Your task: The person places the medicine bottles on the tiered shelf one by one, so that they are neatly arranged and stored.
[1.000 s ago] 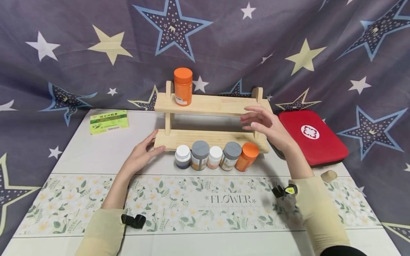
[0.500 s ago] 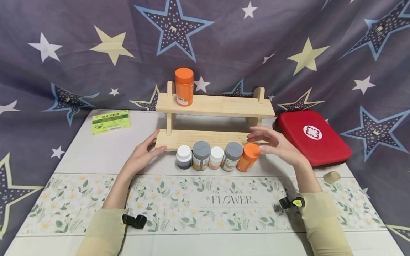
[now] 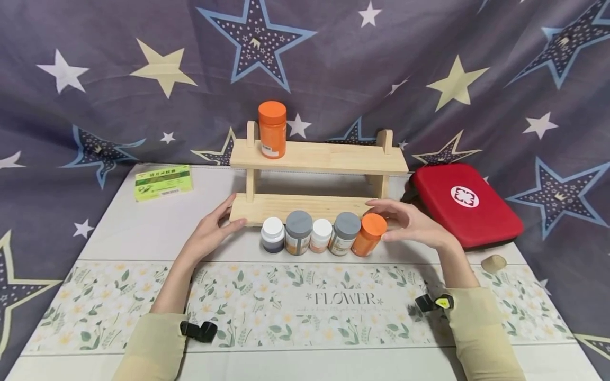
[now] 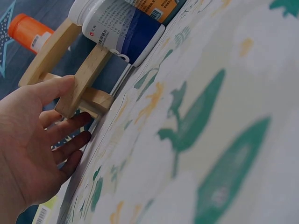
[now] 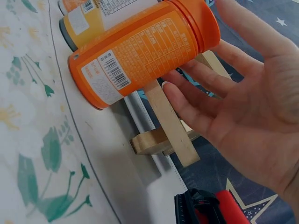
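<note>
A two-tier wooden rack [image 3: 314,206] stands against the curtain. At the left end of its lower board is my left hand [image 3: 208,233]; in the left wrist view its thumb lies on the board and its fingers curl on the far side. My right hand [image 3: 412,225] reaches around the orange bottle [image 3: 367,238] at the row's right end, thumb by its near side and fingers behind it. Left of it stand a grey-lidded bottle [image 3: 344,238], a small white bottle [image 3: 320,238], another grey-lidded bottle [image 3: 297,238] and a white-lidded bottle with dark blue base [image 3: 272,241].
A taller orange bottle [image 3: 272,135] stands on the rack's upper board. To the right lies a red zip case [image 3: 469,217] with a small cork-like stub [image 3: 493,263] near it. A green-yellow medicine box [image 3: 163,182] lies at the left.
My right hand has come down from beside the upper board to the orange bottle at the row's right end, its fingers now behind it. The left hand stays at the rack.
</note>
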The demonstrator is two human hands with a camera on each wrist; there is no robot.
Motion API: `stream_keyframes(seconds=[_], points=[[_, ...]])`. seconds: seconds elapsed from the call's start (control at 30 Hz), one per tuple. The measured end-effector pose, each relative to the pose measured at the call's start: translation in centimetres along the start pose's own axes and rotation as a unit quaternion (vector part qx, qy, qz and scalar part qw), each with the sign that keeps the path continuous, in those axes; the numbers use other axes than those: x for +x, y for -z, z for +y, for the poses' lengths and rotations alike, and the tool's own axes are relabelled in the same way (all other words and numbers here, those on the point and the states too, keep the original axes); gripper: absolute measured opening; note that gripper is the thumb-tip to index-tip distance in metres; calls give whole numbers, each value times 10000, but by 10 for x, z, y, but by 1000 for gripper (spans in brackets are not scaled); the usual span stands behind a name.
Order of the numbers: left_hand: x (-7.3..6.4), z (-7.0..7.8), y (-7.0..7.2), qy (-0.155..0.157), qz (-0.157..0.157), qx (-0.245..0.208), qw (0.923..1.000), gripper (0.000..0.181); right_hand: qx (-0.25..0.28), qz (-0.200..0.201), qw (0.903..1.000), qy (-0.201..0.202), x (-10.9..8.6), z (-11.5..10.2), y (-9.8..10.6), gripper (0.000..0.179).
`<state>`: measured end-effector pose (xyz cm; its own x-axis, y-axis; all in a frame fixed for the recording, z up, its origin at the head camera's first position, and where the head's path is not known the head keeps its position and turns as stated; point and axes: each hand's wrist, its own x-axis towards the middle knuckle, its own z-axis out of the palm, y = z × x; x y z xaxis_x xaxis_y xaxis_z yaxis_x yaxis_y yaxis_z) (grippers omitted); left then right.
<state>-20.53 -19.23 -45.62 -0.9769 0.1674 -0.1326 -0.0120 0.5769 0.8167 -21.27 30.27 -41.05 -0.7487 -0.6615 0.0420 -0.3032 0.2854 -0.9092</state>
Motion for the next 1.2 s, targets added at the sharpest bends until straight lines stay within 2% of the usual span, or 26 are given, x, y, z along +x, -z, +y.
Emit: stream_keyframes(seconds=[0.17, 0.43, 0.67, 0.93, 1.2], points=[[0, -1, 0, -20, 12, -27, 10000, 92, -352, -7, 9993, -116, 2, -3, -3, 72], [1, 2, 0, 32, -15, -47, 10000, 92, -638, 98, 9974, -323, 2, -1, -5, 63], [0, 1, 0, 51, -24, -45, 10000, 92, -856, 95, 9957, -335, 1, 1, -4, 54], [0, 0, 0, 85, -22, -13, 10000, 91, -692, 174, 9972, -231, 1, 1, -5, 53], [0, 0, 0, 93, -31, -13, 10000, 92, -236, 375, 9990, -49, -1, -1, -3, 49]])
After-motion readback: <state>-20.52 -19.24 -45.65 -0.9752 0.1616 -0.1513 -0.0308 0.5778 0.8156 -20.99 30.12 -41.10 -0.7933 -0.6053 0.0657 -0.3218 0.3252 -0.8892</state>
